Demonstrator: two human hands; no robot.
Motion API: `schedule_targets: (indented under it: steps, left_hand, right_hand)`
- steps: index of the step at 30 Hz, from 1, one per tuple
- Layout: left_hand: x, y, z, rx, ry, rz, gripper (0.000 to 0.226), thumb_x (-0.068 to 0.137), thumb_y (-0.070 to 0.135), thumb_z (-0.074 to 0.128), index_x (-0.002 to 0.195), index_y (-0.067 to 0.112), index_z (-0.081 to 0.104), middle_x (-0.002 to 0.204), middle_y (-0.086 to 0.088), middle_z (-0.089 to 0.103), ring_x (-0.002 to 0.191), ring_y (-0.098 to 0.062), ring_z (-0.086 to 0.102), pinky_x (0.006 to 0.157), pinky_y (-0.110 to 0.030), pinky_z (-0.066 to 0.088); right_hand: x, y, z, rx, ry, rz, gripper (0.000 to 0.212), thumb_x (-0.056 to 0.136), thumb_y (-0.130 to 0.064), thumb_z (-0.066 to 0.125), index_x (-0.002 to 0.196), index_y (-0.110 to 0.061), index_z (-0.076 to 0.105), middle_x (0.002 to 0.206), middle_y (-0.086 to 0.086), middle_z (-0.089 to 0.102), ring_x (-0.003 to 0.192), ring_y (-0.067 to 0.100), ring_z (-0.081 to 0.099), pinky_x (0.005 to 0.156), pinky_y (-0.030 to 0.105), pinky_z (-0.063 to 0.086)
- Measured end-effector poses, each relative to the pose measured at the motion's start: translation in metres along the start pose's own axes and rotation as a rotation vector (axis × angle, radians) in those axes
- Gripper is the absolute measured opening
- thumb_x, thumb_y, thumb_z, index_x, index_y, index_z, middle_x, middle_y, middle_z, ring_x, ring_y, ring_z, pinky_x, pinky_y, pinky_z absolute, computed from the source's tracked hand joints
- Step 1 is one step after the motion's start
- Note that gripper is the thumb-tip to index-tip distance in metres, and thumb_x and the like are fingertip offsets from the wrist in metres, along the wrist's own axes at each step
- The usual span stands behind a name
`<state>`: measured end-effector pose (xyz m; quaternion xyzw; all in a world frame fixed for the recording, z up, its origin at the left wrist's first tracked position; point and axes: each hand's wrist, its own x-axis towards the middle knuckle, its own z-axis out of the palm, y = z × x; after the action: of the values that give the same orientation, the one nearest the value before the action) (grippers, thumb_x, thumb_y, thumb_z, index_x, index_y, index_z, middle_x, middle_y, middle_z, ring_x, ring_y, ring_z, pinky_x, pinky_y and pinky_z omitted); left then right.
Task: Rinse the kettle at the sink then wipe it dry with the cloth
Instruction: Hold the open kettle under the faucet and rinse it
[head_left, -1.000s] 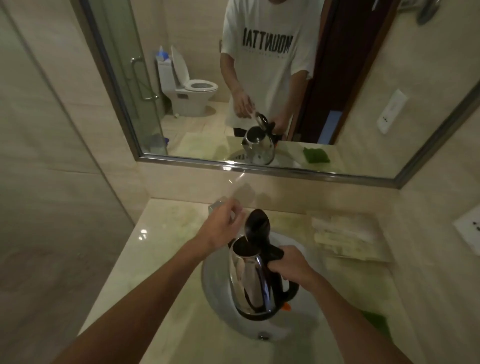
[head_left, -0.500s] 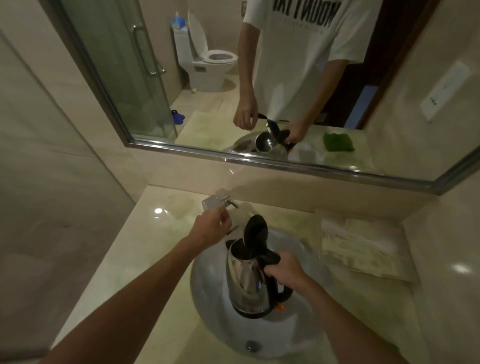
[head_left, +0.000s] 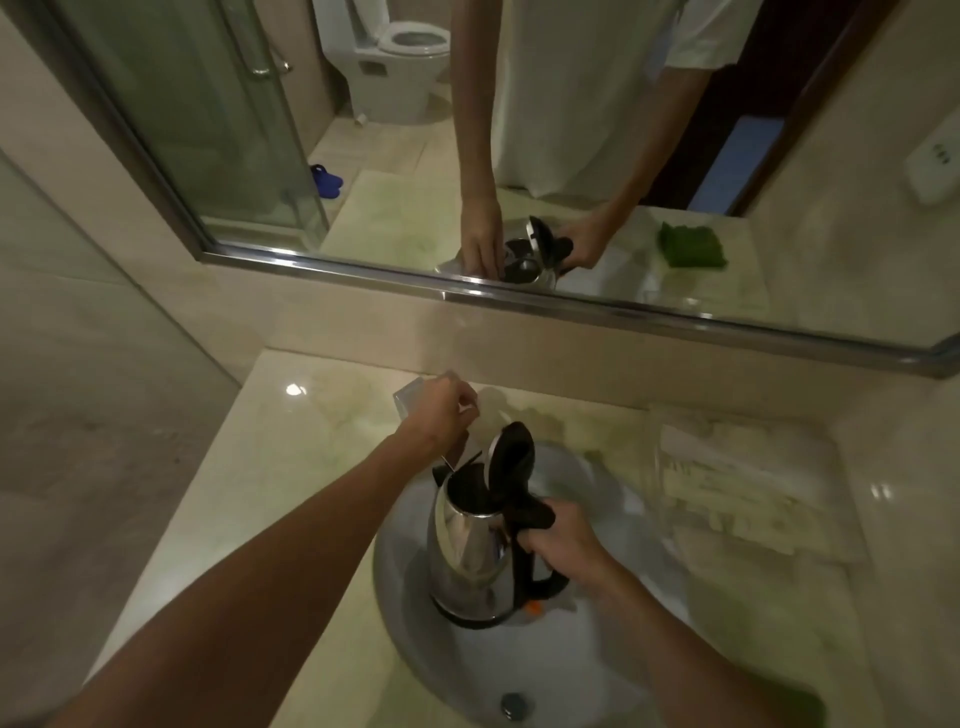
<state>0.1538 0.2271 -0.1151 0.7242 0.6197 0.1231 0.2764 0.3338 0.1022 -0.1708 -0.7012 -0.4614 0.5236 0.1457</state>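
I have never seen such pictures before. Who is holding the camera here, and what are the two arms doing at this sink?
Nobody holds it: the camera sits on the person's head and looks down at their own bare arms. The right hand grips the black handle of a steel kettle, lid open, held over the sink. The left hand is on the tap behind it. A mirror above shows the same scene reversed, including a green cloth on the counter.

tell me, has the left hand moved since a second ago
Yes: the left hand has gone from beside the kettle lid onto the faucet.
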Motion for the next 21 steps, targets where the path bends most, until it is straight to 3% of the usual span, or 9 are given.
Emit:
schedule_targets:
  steps: [2, 6, 11, 16, 21]
  left_hand:
    - [0.005, 0.000, 0.003, 0.000, 0.007, -0.007, 0.016, 0.086, 0.011, 0.062, 0.097, 0.008, 0.074, 0.101, -0.008, 0.072, 0.079, -0.016, 0.061, 0.072, -0.022, 0.041]
    - [0.010, -0.001, 0.005, -0.002, 0.027, 0.017, 0.017, 0.087, 0.010, 0.062, 0.099, 0.006, 0.074, 0.101, -0.011, 0.072, 0.088, -0.022, 0.065, 0.075, -0.021, 0.042]
    - [0.017, -0.004, 0.006, -0.031, 0.047, 0.038, 0.016, 0.085, 0.009, 0.065, 0.097, 0.005, 0.074, 0.097, -0.011, 0.074, 0.071, -0.010, 0.056, 0.074, -0.021, 0.045]
    - [0.022, -0.004, 0.008, -0.081, 0.084, 0.015, 0.012, 0.083, 0.008, 0.067, 0.091, 0.006, 0.076, 0.093, -0.010, 0.075, 0.072, -0.007, 0.056, 0.073, -0.019, 0.044]
    - [0.029, 0.003, 0.014, -0.166, 0.151, -0.120, 0.015, 0.080, 0.019, 0.073, 0.077, 0.004, 0.073, 0.071, -0.005, 0.067, 0.056, -0.006, 0.054, 0.061, -0.020, 0.042]
  right_hand:
    - [0.004, 0.000, 0.003, 0.023, -0.008, -0.007, 0.019, 0.069, -0.003, 0.070, 0.087, -0.007, 0.067, 0.085, 0.012, 0.073, 0.083, 0.024, 0.070, 0.079, 0.040, 0.057]
    - [0.012, -0.003, 0.007, 0.022, -0.014, -0.021, 0.021, 0.071, -0.007, 0.070, 0.090, 0.001, 0.067, 0.089, 0.015, 0.073, 0.085, 0.028, 0.070, 0.080, 0.044, 0.056]
    - [0.020, -0.004, 0.007, 0.036, -0.029, -0.022, 0.018, 0.071, -0.008, 0.071, 0.087, -0.002, 0.068, 0.088, 0.015, 0.073, 0.085, 0.030, 0.070, 0.080, 0.046, 0.057]
    - [0.022, -0.003, 0.006, 0.051, -0.007, -0.014, 0.018, 0.074, -0.006, 0.071, 0.091, -0.001, 0.069, 0.090, 0.017, 0.073, 0.084, 0.030, 0.070, 0.075, 0.041, 0.057]
    - [0.024, -0.001, 0.006, 0.067, 0.004, -0.039, 0.020, 0.075, -0.003, 0.072, 0.095, 0.002, 0.069, 0.093, 0.019, 0.073, 0.079, 0.021, 0.068, 0.075, 0.040, 0.056]
